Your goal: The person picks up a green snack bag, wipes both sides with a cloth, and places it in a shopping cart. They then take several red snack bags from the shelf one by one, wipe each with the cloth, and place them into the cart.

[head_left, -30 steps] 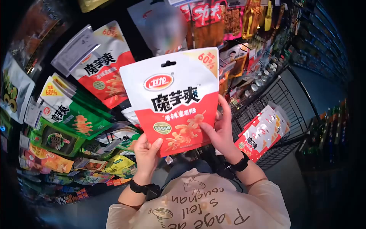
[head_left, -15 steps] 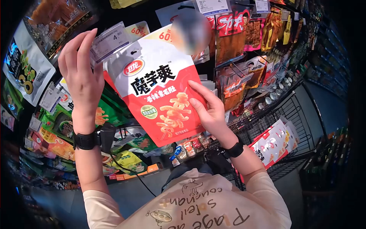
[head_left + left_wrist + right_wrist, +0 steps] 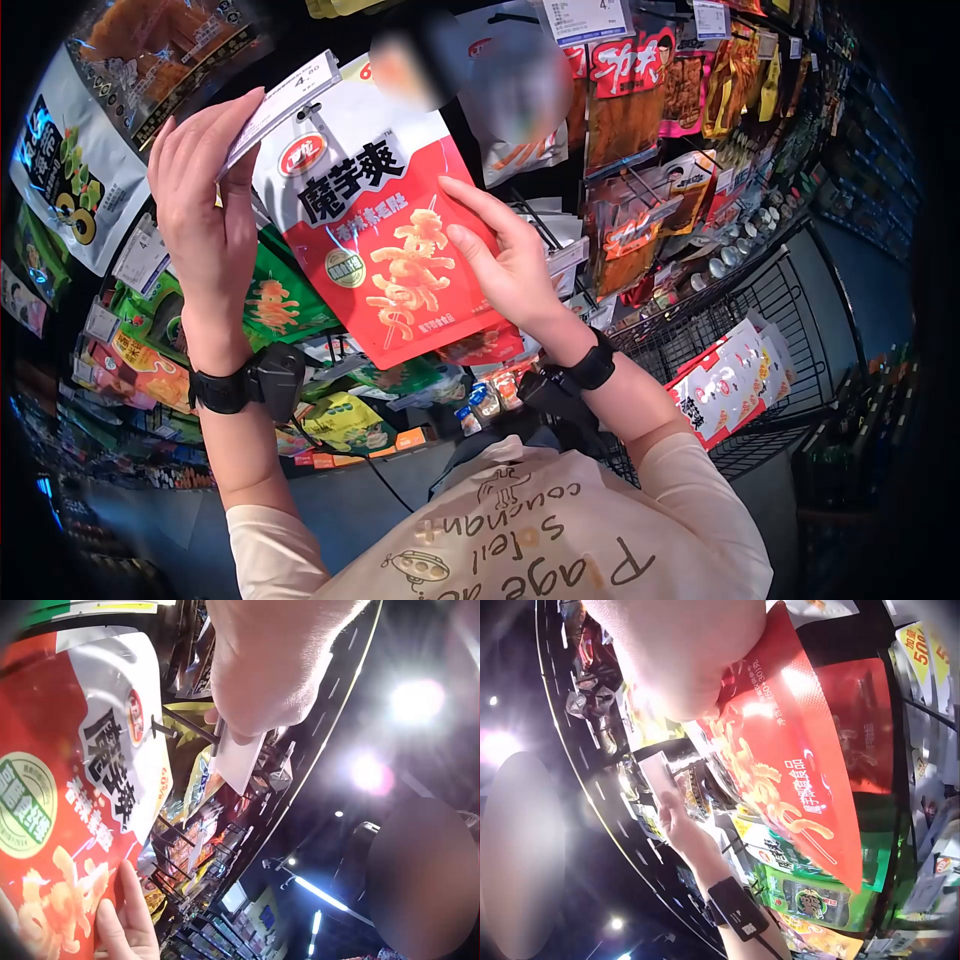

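- While the left hand (image 3: 203, 195) pinches the price tag (image 3: 291, 98) at 10–11 o'clock, tag reads "4.80"; fingers closed on it, thumb underneath.
- Red-and-white packet (image 3: 385, 240) at 10 o'clock, just below tag. Text: "卫龙" in red oval, "魔芋爽" in big black characters, "香辣素毛肚" smaller; orange food pieces and round green seal printed below.
- Right hand (image 3: 515, 270) grips packet at its right edge, toward center; thumb and index finger on front, the rest hidden behind.
- Hook (image 3: 187, 724) ends at packet's top, left wrist view; can't tell if it runs through the hang hole.
- Green packet (image 3: 280, 300) at 9 o'clock, behind.
- Brown snack packet (image 3: 622, 120), red "功夫" header, at 1 o'clock.
- Cart (image 3: 800, 345) at 4 o'clock, holding red-and-white bags (image 3: 735, 385).
- Black straps on both wrists.
- Shirt (image 3: 500, 545) at 6 o'clock, lettering includes "soleil", "couchant".
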### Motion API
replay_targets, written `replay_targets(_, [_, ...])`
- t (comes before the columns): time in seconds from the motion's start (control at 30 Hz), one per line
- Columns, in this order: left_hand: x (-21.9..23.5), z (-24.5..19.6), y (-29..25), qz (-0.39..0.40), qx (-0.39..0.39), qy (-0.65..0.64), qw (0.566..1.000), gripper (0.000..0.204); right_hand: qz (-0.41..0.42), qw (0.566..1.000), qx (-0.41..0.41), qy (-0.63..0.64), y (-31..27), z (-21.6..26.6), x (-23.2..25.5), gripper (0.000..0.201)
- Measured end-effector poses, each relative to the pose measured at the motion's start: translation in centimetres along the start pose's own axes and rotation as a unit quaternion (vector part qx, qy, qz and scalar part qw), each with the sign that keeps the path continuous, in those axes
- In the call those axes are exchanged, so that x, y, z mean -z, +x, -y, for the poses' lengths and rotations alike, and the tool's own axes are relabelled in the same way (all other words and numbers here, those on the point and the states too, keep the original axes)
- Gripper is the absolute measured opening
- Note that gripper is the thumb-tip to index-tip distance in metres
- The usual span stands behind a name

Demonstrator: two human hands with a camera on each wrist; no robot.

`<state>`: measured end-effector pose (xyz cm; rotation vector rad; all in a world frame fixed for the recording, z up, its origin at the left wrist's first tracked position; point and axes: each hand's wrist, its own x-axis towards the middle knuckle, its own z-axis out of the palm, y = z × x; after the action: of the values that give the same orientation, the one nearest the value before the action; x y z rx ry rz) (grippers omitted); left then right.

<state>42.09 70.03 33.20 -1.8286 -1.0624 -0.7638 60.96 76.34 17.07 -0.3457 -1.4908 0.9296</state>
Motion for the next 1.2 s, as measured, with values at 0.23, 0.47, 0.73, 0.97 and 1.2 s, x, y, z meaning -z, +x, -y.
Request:
replay_targets(0.23, [-0.4, -0.2, -0.6, -0.008, 0.010, -0.014, 1.000, 0.040, 0.015, 0.996, 0.000, -0.085, 1.6, -2.4, -0.5, 0.040])
replay_targets(0.47, [-0.7, -6.3, -5.1, -0.093, 0.083, -0.048, 0.991, 0.046, 0.016, 0.963, 0.011, -0.269, -3.8, 0.3, 5.2, 0.033])
replay_targets(0.73, [-5.9, -18.5, -14.5, 0.148, 0.116, -0.388, 0.902, 0.033, -0.018, 0.820, -0.266, -0.506, -26.2, 5.0, 14.7, 0.047])
replay_targets(0.97, [-7.2, -22.5, -17.9, 0.278, 0.046, -0.527, 0.802, 0.034, -0.044, 0.638, -0.441, -0.630, -39.3, 8.0, 13.9, 0.060])
replay_targets(1.2, [-7.8, -23.1, -18.9, 0.301, 0.036, -0.570, 0.763, 0.023, 0.009, 0.603, -0.425, -0.675, -40.3, 6.3, 14.1, 0.032])
